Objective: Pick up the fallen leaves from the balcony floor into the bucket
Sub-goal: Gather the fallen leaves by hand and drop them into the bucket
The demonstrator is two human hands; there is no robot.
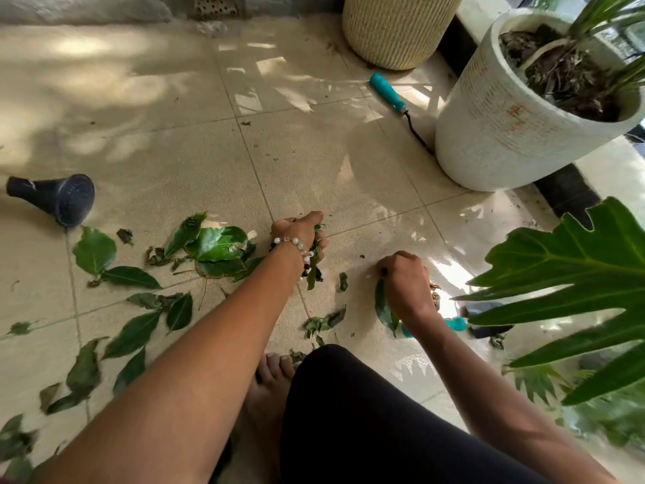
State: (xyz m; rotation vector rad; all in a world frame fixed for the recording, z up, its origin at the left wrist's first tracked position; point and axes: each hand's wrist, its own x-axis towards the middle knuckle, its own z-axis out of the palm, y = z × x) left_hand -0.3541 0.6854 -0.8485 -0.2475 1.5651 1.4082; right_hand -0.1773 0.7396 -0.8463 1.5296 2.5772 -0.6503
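Head view: the left hand (300, 235) grips a bunch of leaves just right of the leaf pile (216, 248); the right hand (406, 286) clutches more, further right. No bucket shows. Overfull fists may shed leaves in transit. White planter (495, 134), far right, bears unreadable reddish marks.

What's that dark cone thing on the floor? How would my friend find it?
Start at the far left of the tiled floor, above the scattered leaves. There a watering-can nozzle lies on its side, its round face toward the camera. It alone is dark blue, cone-shaped and dotted with tiny holes; everything near it is flat and green.
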